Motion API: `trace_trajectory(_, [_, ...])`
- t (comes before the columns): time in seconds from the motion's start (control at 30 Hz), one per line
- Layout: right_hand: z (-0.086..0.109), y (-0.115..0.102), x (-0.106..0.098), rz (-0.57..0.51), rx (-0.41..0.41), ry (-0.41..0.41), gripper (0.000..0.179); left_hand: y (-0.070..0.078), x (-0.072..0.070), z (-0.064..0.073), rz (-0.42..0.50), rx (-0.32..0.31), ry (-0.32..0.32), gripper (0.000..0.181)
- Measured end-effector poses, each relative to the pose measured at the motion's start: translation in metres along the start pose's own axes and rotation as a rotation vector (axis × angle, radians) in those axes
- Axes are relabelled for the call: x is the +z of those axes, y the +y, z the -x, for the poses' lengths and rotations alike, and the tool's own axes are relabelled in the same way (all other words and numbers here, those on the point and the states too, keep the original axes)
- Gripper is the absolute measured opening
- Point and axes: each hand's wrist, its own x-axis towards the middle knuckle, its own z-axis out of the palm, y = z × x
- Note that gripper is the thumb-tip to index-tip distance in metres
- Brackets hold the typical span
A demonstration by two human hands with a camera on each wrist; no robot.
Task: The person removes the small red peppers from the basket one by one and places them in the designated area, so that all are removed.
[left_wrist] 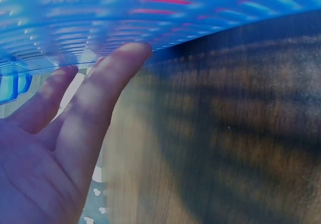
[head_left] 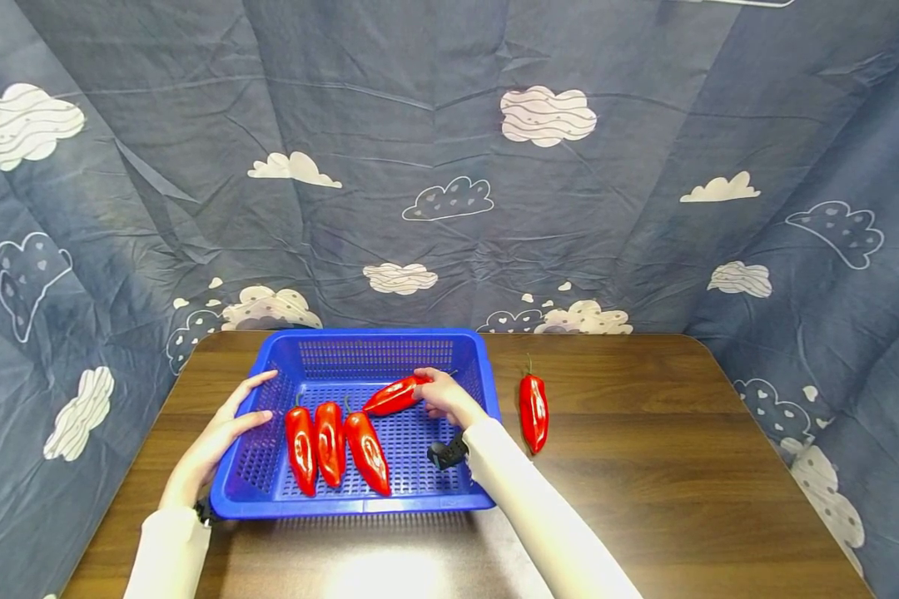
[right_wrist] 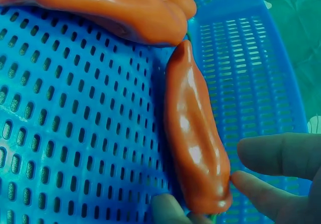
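Inside the blue perforated plastic basket (head_left: 360, 349), the right hand (head_left: 444, 398) pinches, it seems, a glossy red pepper (head_left: 394, 396), while the left hand (head_left: 217, 441), fingers straight, touches the basket's left wall.

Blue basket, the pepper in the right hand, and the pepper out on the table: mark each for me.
Blue basket (head_left: 360, 504): head view, near front rim.
Held pepper (head_left: 391, 397): head view, mid body, right hand (head_left: 444, 396) pinching its stem end.
Loose pepper (head_left: 533, 412): head view, mid body, on the table.
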Motion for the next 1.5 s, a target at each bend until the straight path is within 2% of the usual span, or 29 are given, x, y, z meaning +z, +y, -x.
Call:
trace_trajectory(0.13, [-0.077,0.065,0.000,-0.029,-0.050,-0.022,0.060,-0.001,0.000,0.000,-0.001,0.003,-0.001,0.056])
trace_trajectory(0.17, [-0.088,0.072,0.001,-0.026,-0.022,-0.022,0.061,-0.001,0.000,0.001,0.000,0.004,-0.001,0.056])
trace_trajectory(0.27, [-0.110,0.091,0.001,-0.030,-0.029,-0.027,0.065,-0.001,0.000,0.001,0.006,0.004,-0.003,0.056])
trace_trajectory(0.37, [-0.089,0.073,0.000,-0.047,-0.024,-0.037,0.067,-0.001,0.000,0.000,0.017,0.005,-0.009,0.056])
trace_trajectory(0.57, [0.009,-0.013,0.002,-0.041,-0.071,0.002,0.065,0.000,0.000,-0.001,0.017,0.005,-0.013,0.056])
trace_trajectory(0.67, [0.038,-0.038,0.002,-0.052,-0.112,0.015,0.064,0.000,0.000,-0.001,0.013,0.016,-0.018,0.056])
trace_trajectory(0.8, [0.043,-0.044,0.001,-0.049,-0.174,0.030,0.061,0.001,0.002,-0.002,0.014,0.026,-0.021,0.056])
trace_trajectory(0.97, [0.040,-0.041,0.003,0.011,-0.249,0.112,0.057,0.000,0.001,-0.002,0.007,0.018,-0.011,0.056])
trace_trajectory(1.07, [0.040,-0.041,0.004,0.035,-0.268,0.126,0.057,-0.001,0.000,-0.002,0.010,0.011,-0.007,0.056])
trace_trajectory(1.17, [0.039,-0.040,0.005,0.033,-0.273,0.110,0.057,-0.001,0.000,-0.001,0.015,0.007,-0.006,0.057])
trace_trajectory(1.5, [0.040,-0.041,0.006,-0.100,-0.216,0.047,0.054,-0.001,0.000,0.000,0.016,0.008,-0.007,0.057])
